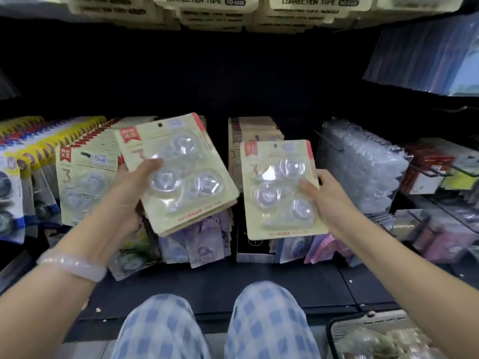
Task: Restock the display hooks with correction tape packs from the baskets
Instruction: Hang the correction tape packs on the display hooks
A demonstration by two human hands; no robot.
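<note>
Cream packs (181, 177) hide the gripping left hand's (132, 187) fingers; right hand (324, 195) pinches one pack (280, 187).

The left hand (129, 193) grips a small stack of packs (178, 174); the right hand (324, 195) pinches a single pack (280, 193).

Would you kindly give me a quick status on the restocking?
Left hand grips a small stack of packs. Right hand pinches a single pack, not yet hooked. Basket at lower right. Nothing blocking.
</note>
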